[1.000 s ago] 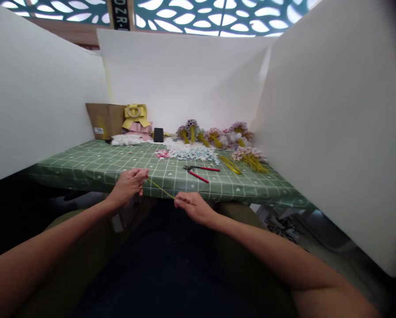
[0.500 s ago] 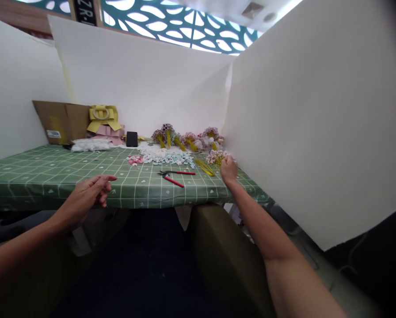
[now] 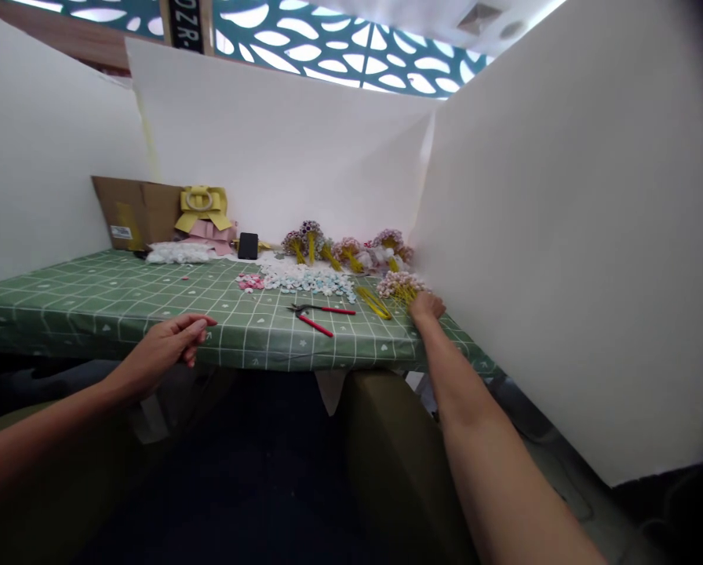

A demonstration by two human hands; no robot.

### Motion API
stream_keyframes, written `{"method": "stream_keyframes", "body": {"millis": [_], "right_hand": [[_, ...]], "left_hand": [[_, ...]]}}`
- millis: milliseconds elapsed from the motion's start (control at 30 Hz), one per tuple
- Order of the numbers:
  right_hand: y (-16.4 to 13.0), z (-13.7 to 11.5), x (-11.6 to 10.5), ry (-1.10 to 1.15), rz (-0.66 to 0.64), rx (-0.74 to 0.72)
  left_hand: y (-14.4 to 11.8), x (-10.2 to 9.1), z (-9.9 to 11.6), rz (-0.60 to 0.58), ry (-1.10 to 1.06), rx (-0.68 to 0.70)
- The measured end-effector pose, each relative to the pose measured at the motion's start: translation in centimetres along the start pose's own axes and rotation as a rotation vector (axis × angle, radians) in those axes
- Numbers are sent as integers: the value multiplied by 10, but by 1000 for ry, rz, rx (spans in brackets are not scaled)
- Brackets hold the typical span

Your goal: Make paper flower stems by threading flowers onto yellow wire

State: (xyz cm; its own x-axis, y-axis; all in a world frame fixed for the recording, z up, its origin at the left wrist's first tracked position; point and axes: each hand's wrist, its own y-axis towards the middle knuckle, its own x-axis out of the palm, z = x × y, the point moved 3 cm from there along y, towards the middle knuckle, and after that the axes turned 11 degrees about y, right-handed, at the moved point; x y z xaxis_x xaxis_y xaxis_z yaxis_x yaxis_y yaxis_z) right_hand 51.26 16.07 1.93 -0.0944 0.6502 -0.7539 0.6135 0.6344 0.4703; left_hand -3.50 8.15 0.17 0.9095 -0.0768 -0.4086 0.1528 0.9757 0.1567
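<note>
At the table's right side, my right hand (image 3: pixel 427 304) is curled at the yellow stem ends of a pale pink bunch of beaded stems (image 3: pixel 399 286). What its fingers grip is hidden behind the hand. My left hand (image 3: pixel 172 344) hovers over the front edge, thumb against the forefinger and the other fingers bent in; I cannot make out anything between them. Red-handled pliers (image 3: pixel 322 314) lie with their handles spread. Between them and the pink bunch are loose yellow stems (image 3: pixel 375 303). White and pale blue small pieces (image 3: pixel 313 281) form a pile, with pink pieces (image 3: pixel 249 282) on its left.
Several beaded bunches (image 3: pixel 348 251) stand along the back. A black phone-like object (image 3: pixel 248 246), yellow and pink bows (image 3: pixel 203 208), a white bag (image 3: pixel 178 253) and a cardboard box (image 3: pixel 133 212) are at the back left. White panels (image 3: pixel 551 220) enclose the green checked tablecloth (image 3: pixel 169 294).
My right hand has moved from the beaded heads toward the stem ends, nearer to me, and turned. The left hand stays almost in place. The whole view has swung slightly left.
</note>
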Motion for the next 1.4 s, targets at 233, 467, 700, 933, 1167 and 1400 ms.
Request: {"method": "stream_keyframes", "body": {"millis": [233,467,700,933,1167,1400], "right_hand": [[-24,-15,-1,70,-169,-334],[-41,-21,25,115,-265,-335],[-42,-16,27,147,-264,-352],[-45,-8,11,258,-463,-577],[-49,-7,15,257,-393,-625],[-50,-7,15,228,-303,-618]], "left_hand": [[2,-2,-1,-5,66,29],[-2,0,-1,-36,181,55],[-2,2,0,-33,209,45],[0,1,-8,-65,205,48],[-1,2,-5,-78,208,47],[0,2,-6,-90,245,46]]}}
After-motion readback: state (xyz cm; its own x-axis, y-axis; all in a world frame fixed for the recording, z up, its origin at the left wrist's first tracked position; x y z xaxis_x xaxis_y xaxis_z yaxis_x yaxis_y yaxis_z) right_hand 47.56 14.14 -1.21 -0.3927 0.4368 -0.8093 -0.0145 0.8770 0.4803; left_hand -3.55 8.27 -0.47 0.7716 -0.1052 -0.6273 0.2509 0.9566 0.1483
